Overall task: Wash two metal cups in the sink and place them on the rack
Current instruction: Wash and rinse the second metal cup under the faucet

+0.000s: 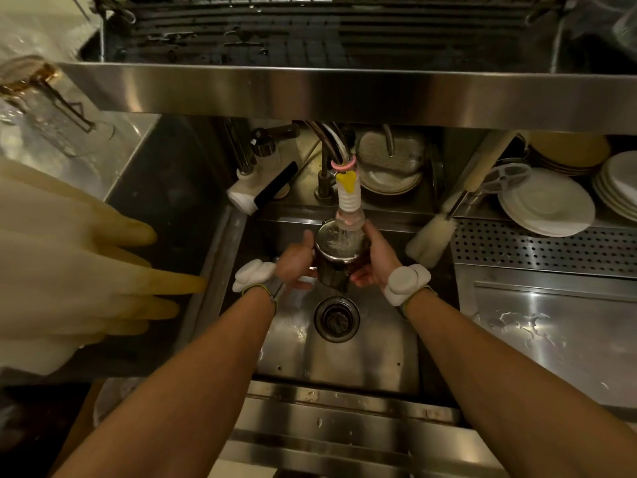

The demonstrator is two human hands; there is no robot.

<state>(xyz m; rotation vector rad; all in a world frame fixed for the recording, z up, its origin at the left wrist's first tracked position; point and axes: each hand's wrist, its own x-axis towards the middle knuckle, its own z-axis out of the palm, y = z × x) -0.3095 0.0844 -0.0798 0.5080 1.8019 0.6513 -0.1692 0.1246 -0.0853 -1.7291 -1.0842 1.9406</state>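
Both hands hold one metal cup (336, 251) upright over the sink (375, 346), right under the white ribbed tap nozzle (349, 198). Water runs from the nozzle into the cup's open mouth. My left hand (294, 262) grips the cup's left side with the thumb raised by the rim. On the cup's right side, my right hand (375, 258) wraps around the wall. A wire rack (310, 36) sits on the steel shelf above the sink. I see no second cup.
The drain (336, 319) lies below the cup. A bottle brush (431, 238) leans at the sink's right edge. Stacked white plates (548, 205) stand on the perforated drainer at right. Pale rubber gloves (79, 270) hang at left. The steel shelf edge (344, 94) overhangs the tap.
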